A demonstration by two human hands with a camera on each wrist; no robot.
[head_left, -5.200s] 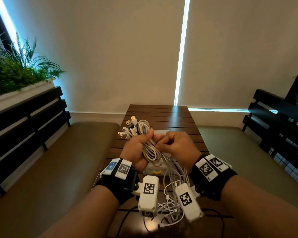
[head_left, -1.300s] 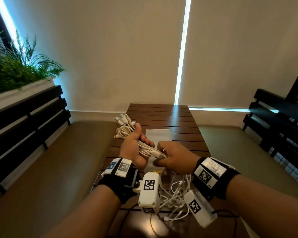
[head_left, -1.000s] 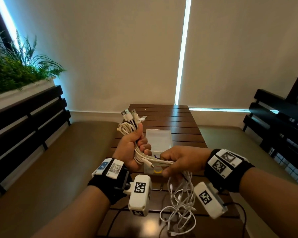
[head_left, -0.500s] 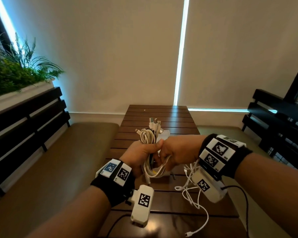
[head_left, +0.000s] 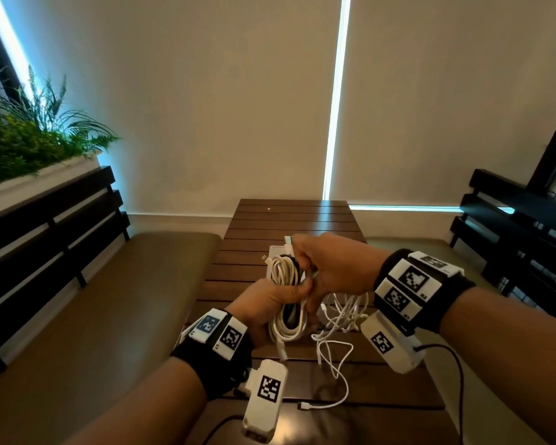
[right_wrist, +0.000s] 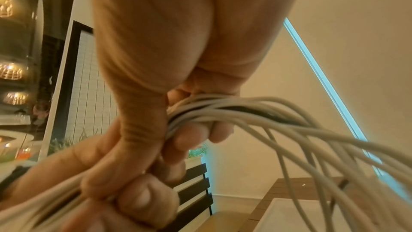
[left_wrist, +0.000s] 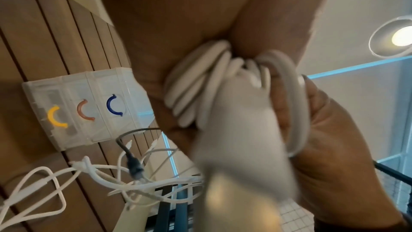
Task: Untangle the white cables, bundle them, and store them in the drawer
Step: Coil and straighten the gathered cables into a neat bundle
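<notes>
Overhead, left hand (head_left: 264, 308) and right hand (head_left: 331, 271) clutch coiled cables (head_left: 284, 277); drawer unit (left_wrist: 89, 112) contents unclear.

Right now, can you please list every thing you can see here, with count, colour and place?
cable bundle: one, white, coiled, gripped by both hands above the table
loose cables: several, white, hanging from the bundle onto the table
drawer box: one, clear, with yellow, orange and blue handles, on the table
table: one, brown slats, centre
benches: two, tan cushions, either side
plants: green, upper left
left hand: grips the bundle
right hand: grips the cables
</notes>
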